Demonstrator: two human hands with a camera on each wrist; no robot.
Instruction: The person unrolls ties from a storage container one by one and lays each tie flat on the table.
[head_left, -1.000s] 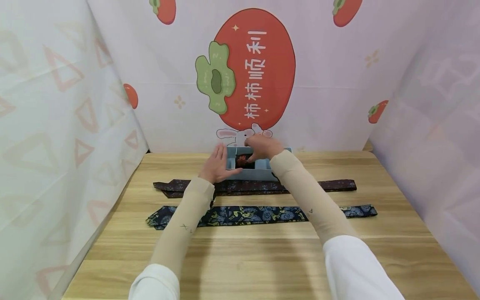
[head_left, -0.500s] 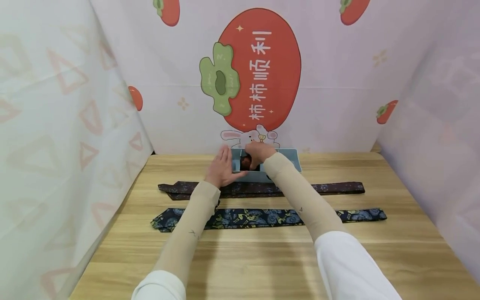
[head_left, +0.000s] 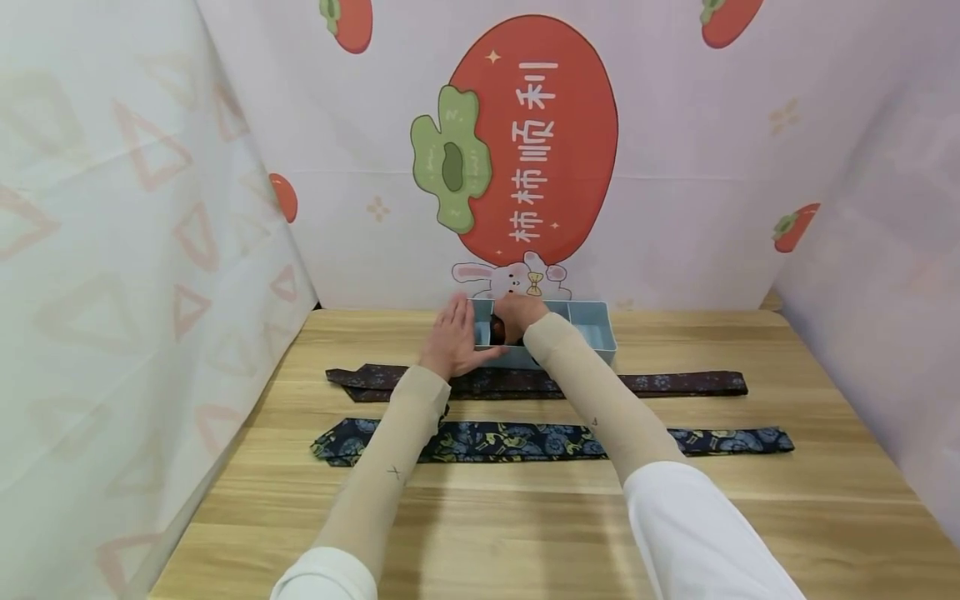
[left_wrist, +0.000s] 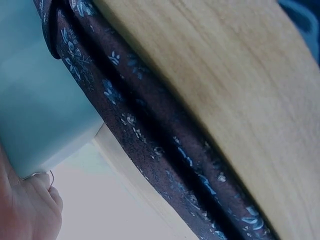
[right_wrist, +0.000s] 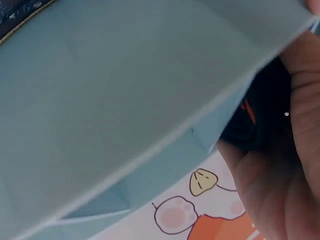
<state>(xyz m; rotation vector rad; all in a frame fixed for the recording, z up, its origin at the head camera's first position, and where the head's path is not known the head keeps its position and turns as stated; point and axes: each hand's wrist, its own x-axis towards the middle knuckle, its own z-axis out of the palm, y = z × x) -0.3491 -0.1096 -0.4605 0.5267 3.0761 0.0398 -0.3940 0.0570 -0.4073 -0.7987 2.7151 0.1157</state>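
Note:
A light blue divided box (head_left: 517, 358) stands at the back of the table. My left hand (head_left: 452, 342) rests at its left end, fingers straight and thumb stretched along the front wall. My right hand (head_left: 520, 315) reaches into the second compartment from the left. Its thumb and fingers grip a dark rolled tie (right_wrist: 245, 127) with orange-red pattern, partly hidden by the hand. In front of the box a maroon floral tie (head_left: 682, 384) lies flat. Nearer me is a navy tie (head_left: 517, 442) with blue and yellow pattern, crossed by both forearms.
The wooden table (head_left: 487, 533) ends at a printed cloth backdrop (head_left: 360, 250) directly behind the box. A patterned cloth (head_left: 150, 275) hangs along the left side and another cloth (head_left: 862, 292) along the right.
My right hand has moved left and down into the compartment, now covering more of the rolled tie. The left hand stays at the box's end. The whole view has shifted slightly.

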